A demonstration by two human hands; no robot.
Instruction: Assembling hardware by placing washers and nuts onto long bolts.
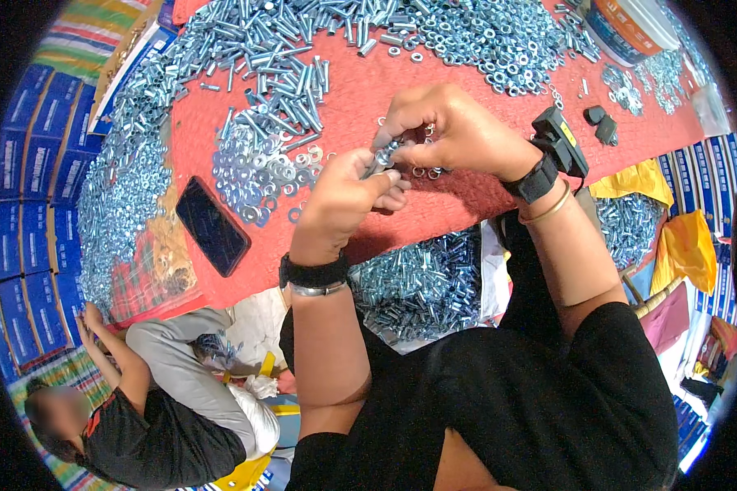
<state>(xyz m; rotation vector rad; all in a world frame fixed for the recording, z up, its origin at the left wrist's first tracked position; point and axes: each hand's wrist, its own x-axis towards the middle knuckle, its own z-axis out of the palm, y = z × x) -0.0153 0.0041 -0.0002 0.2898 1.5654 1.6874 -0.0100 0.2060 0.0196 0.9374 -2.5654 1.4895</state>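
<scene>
My left hand (340,196) and my right hand (450,131) meet over the red cloth. Between their fingertips is a small silver metal fastener (382,160); the fingers partly cover it, so its exact kind does not show. The left thumb and fingers pinch it from below, the right ones from above. A few loose nuts (420,173) lie beneath the right hand. Left of my left hand spreads a heap of flat washers (258,168), with long bolts (303,86) piled just beyond it.
Nuts (508,53) are heaped at the far right, near a white and orange bucket (626,33). A black phone (213,225) lies at the left. More fasteners (418,282) fill a pile below the table edge. Another person (164,409) sits lower left, by stacked blue boxes (29,237).
</scene>
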